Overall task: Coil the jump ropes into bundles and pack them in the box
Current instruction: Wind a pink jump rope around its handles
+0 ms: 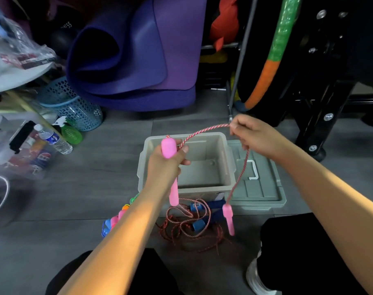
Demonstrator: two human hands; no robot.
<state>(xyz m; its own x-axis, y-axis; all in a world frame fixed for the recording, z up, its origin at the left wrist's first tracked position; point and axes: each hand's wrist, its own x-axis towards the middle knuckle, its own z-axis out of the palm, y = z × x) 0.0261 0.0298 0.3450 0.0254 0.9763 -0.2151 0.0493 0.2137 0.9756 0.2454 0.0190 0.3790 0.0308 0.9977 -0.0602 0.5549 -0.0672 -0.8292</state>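
My left hand [167,167] grips a pink handle [168,149] of a pink-and-white jump rope [200,133] above the grey box [228,165]. My right hand [252,136] pinches the same rope farther along. From there the rope hangs down to the second pink handle [228,218], which dangles in front of the box. The box is open and looks empty. On the floor in front of it lies a tangle of red rope [187,231] with blue handles [199,224]. More coloured handles [115,220] lie to the left, partly hidden by my left forearm.
The box lid [260,188] lies flat to the right of the box. Rolled purple mats [138,52] stand behind. A blue mesh basket [74,103], bottles [53,139] and clutter fill the left. Black equipment legs [321,116] stand at the right. My knees frame the bottom.
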